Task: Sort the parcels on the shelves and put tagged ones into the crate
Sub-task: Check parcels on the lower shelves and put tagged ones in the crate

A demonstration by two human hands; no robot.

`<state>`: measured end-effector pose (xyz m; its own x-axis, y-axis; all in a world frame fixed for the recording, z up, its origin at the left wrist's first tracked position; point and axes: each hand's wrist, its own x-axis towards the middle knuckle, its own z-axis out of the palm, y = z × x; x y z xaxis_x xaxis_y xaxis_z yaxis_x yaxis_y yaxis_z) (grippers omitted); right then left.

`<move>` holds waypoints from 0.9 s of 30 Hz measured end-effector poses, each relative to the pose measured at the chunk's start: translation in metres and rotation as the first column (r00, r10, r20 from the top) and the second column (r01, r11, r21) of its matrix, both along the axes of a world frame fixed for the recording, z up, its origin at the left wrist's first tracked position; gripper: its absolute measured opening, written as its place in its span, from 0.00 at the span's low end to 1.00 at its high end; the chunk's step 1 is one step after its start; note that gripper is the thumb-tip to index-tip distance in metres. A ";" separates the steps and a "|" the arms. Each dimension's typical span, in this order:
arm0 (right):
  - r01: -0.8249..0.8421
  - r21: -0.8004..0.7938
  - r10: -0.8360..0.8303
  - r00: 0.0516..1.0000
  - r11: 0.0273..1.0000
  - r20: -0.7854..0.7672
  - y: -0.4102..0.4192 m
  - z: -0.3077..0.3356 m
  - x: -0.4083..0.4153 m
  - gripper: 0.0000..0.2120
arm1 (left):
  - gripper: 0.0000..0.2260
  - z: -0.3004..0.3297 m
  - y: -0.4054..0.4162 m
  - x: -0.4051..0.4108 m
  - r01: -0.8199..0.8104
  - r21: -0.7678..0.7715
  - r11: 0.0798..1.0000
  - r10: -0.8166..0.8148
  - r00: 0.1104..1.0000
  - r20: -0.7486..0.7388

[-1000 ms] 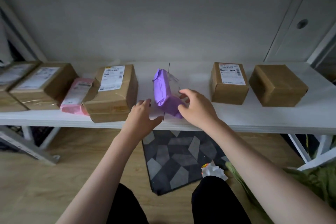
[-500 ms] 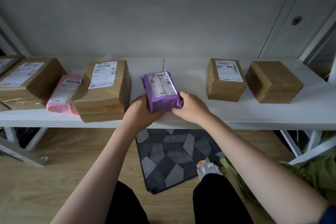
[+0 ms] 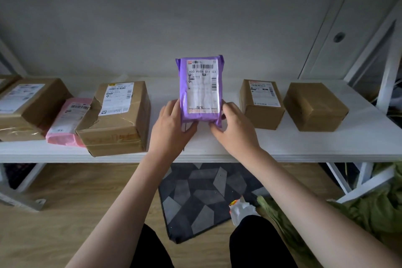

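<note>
A purple parcel with a white shipping label stands upright above the white shelf, label facing me. My left hand grips its lower left edge and my right hand grips its lower right corner. On the shelf to the left lie a labelled brown box, a pink labelled parcel and another labelled brown box. To the right sit a small labelled box and a plain brown box with no label showing. No crate is in view.
Under the shelf lie a dark patterned mat, a crumpled white wrapper and green fabric at right. White shelf legs stand at the right and left. A grey wall backs the shelf.
The purple parcel went from on its side to label-up between both hands, then was raised and tipped upright with the label facing me.
</note>
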<state>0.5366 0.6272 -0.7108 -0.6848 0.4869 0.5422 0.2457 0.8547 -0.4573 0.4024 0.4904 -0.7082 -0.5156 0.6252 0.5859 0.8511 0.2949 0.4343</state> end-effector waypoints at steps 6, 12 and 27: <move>-0.009 -0.027 0.008 0.999 1.000 -0.040 0.004 0.004 0.012 0.21 | 0.26 0.001 0.004 0.011 0.025 -0.002 1.000 -0.025 0.999 0.032; -0.079 -0.202 0.069 0.996 0.976 -0.060 0.002 -0.006 0.012 0.23 | 0.24 -0.005 -0.006 0.012 0.007 -0.078 0.997 0.000 0.996 0.092; -0.083 -0.278 0.160 0.951 0.957 0.265 -0.027 -0.025 -0.014 0.19 | 0.21 -0.023 -0.051 0.004 -0.112 -0.225 0.968 0.166 0.957 0.238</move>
<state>0.5226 0.5998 -0.7358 -0.8533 0.4880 0.1836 0.2987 0.7461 -0.5950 0.4068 0.4397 -0.7310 -0.7204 0.6300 0.2901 0.6653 0.5092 0.5461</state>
